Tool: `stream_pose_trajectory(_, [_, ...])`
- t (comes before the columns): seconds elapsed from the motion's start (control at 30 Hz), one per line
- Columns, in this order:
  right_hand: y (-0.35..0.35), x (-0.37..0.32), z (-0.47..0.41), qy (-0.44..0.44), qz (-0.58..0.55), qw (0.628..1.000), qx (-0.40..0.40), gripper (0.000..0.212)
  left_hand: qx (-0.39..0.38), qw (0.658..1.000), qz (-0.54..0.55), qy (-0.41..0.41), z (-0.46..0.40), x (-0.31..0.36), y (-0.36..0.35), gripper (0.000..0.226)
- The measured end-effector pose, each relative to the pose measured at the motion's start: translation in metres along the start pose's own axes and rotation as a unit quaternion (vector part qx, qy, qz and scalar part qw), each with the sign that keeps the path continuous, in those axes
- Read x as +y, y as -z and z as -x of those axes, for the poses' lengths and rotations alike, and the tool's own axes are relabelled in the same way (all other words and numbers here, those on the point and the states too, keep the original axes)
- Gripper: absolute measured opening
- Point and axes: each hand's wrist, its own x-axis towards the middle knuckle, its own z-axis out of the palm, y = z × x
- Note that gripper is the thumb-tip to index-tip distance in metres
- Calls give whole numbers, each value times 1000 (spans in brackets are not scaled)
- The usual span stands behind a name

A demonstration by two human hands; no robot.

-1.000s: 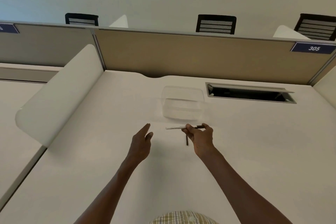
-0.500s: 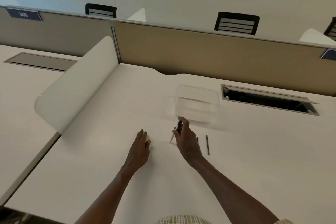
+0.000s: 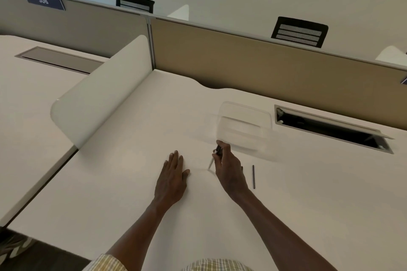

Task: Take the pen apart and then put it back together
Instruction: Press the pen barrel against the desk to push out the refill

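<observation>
- Both hands were out over the tabletop (image 3: 132, 182), apart from each other, with bare forearms reaching in from the bottom edge.
- The left hand (image 3: 171, 177) lay flat, palm down, fingers straight and close together, holding nothing.
- The right hand (image 3: 229, 167) was curled around the pen (image 3: 214, 157), pinching its dark upper part between thumb and fingers.
- The pen stood tilted, its pale lower part pointing down and to the left, with the tip at or just above the tabletop; I could not tell whether it touched.
- A thin dark rod (image 3: 253, 176), seemingly a loose pen part, lay flat on the tabletop just right of the right hand, not touching it.
- A clear plastic container (image 3: 243, 126) sat just beyond the right hand, blurred in the picture.
- Further right, an open cable slot (image 3: 330, 130) was set into the tabletop near the tan partition (image 3: 264, 68).
</observation>
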Motion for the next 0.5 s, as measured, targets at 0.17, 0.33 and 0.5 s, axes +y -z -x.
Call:
stream_pose_trajectory(0.17, [2,1,-2,-9,-16,1000,-3,43,-4,1000,-5,7,-1,2,0,63])
stream_pose_trajectory(0.33, [7,-3,-8,-9,-37,999,14,43,-23,999,-36,-2,-2,2,-1,63])
stream_pose_trajectory(0.5, [10,-9,-17,14,-28,999,28,43,-44,996,-68,-24,-7,-2,-2,66])
